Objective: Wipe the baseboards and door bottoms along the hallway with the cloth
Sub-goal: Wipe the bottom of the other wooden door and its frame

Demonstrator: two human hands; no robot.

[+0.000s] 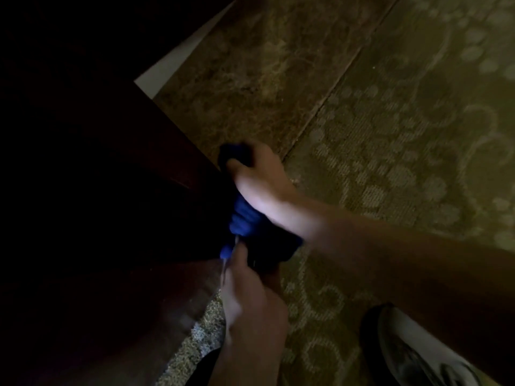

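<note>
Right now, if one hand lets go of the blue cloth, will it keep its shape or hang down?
Probably hang down: the cloth looks soft, bunched into folds between the right hand and left hand. It likely weighs little and would not roll.

I see a deep royal-blue cloth (245, 218), the brightest colour here, shading to near black in its folds. The dark wooden door face (97, 162) reads as very dark reddish brown, almost black. The stone floor slab (264, 73) is mottled brown and tan, marbled. The woven carpet (404, 121) is olive green with pale beige scrolls and dotted motifs. The shoe (412, 349) is white with black trim.
</note>
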